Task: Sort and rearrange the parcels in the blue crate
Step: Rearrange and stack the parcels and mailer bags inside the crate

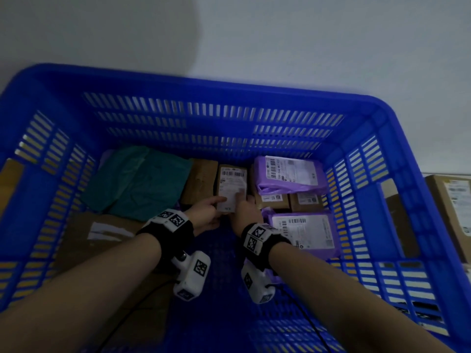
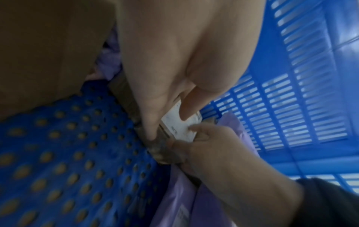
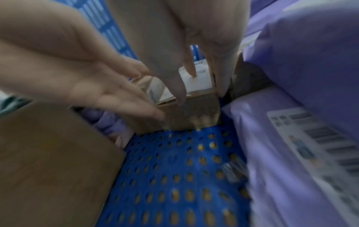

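A small cardboard box (image 1: 232, 186) with a white barcode label lies in the middle of the blue crate (image 1: 229, 85), near its far wall. My left hand (image 1: 210, 215) holds the box's near left corner, with one finger on the label and the others down the front face (image 2: 149, 127). At the near right corner my right hand (image 1: 246, 207) grips the box, fingers spread over the label (image 3: 192, 69) and down its side. In the right wrist view the box (image 3: 194, 112) rests on the perforated crate floor (image 3: 174, 169).
Left of the box lie a plain brown box (image 1: 201, 182), a green bag (image 1: 142, 179) and a flat cardboard parcel (image 1: 102, 233). To its right are two purple bags (image 1: 290, 174) (image 1: 303, 233) with small boxes (image 1: 305, 200) between. Cardboard boxes (image 1: 448, 207) stand outside the crate.
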Demonstrator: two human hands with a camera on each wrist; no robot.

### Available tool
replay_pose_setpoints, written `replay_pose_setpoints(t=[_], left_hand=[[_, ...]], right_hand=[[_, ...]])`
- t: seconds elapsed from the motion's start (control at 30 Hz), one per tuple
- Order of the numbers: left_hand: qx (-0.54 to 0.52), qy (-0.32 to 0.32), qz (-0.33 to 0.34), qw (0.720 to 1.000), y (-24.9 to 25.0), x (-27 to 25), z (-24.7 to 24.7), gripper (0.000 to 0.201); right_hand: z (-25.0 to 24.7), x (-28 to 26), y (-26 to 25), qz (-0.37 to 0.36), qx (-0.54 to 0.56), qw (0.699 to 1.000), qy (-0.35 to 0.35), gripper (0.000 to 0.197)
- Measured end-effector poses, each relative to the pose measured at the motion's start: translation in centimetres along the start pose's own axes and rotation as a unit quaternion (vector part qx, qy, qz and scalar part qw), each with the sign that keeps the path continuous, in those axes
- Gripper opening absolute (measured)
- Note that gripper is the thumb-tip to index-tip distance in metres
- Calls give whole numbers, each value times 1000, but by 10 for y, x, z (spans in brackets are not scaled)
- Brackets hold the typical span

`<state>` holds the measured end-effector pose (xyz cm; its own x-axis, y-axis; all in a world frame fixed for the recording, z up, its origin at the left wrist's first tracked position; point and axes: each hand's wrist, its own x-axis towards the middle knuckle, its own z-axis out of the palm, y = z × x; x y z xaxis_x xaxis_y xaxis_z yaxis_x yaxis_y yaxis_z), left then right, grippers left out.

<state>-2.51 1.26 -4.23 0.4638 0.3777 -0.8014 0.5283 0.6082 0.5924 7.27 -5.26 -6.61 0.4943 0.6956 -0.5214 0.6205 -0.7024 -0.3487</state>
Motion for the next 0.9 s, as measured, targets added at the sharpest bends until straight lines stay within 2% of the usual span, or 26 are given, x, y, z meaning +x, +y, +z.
replay_pose_setpoints(t=[0.2, 0.33, 0.47, 0.57, 0.63, 0.73, 0.9], left_hand=[[77, 36, -3, 996, 8, -16, -10, 47], [104, 90, 31, 990, 8, -24, -24, 49], [113, 137, 42, 983, 10, -33, -33, 61], [106, 143, 29, 984, 12, -35, -31, 70], [90, 158, 19, 983, 13, -34, -30, 67], [37, 174, -6, 984, 17, -33, -28, 50], [42, 183, -20, 982, 17, -28, -28, 52]], right_hand=[[-11, -2, -8, 8, -25, 1000, -13, 62], [-22, -8, -16, -55, -79, 995, 33, 57], [-25, -6, -31, -118, -3, 993, -5, 58], [-18, 4, -39, -89, 109, 990, -29, 55], [-13, 10, -44, -60, 169, 983, -46, 55], [-7, 20, -47, -50, 201, 977, -50, 58], [-2, 30, -46, -39, 229, 971, -55, 51]])
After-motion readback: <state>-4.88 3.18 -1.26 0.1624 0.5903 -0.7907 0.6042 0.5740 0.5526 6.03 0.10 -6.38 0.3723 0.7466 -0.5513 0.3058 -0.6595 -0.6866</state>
